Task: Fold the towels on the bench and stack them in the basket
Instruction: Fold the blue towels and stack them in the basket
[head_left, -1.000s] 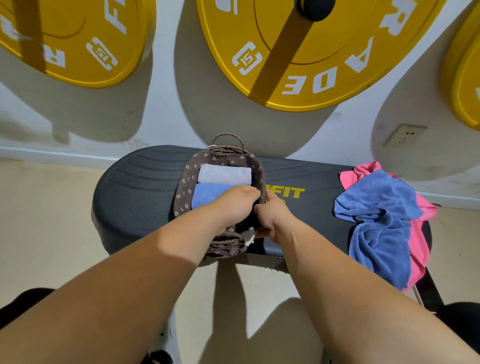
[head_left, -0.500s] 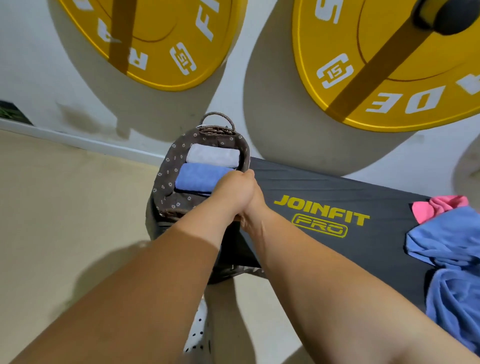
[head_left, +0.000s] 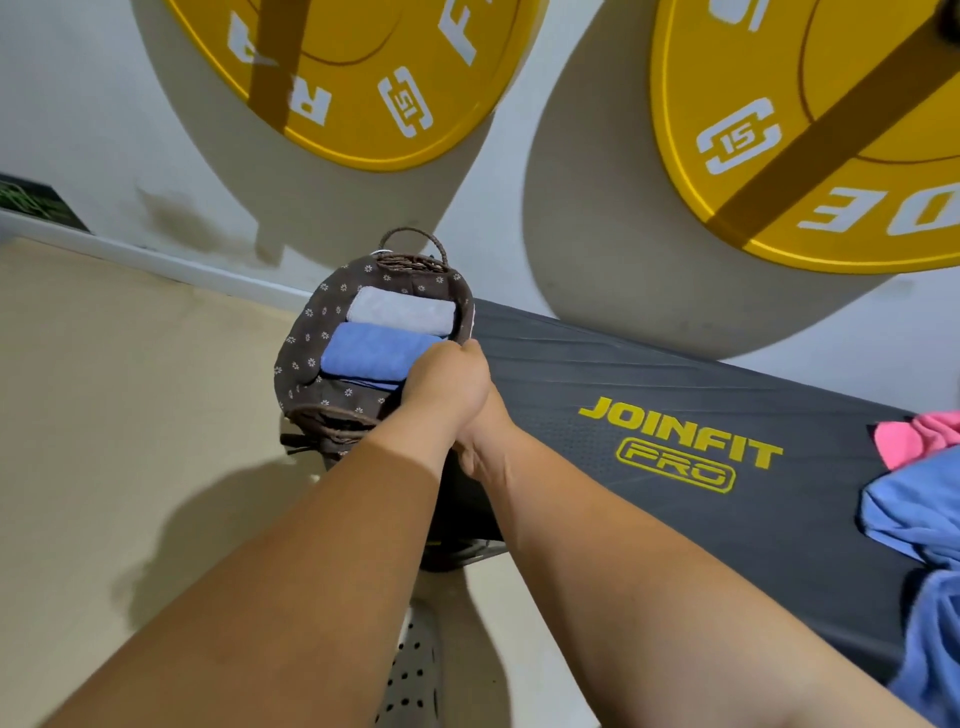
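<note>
open: bench (head_left: 597, 374) top between basket (head_left: 306, 338) and loose towels (head_left: 919, 509) | blocked: basket's right rim, left hand (head_left: 447, 384) and right hand (head_left: 480, 447) there

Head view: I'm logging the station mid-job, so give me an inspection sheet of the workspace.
Surface: dark bench, JOINFIT PRO print.
Job's things: basket at its left end holds folded grey towel and folded blue towel; loose blue towel and pink towel heaped at right.
Clutter: nothing seen.
Hands: left hand grips basket rim; right hand beneath it, fingers hidden.
Cables: nothing seen.
Surroundings: yellow weight plates on wall; grey shoe on floor.
</note>
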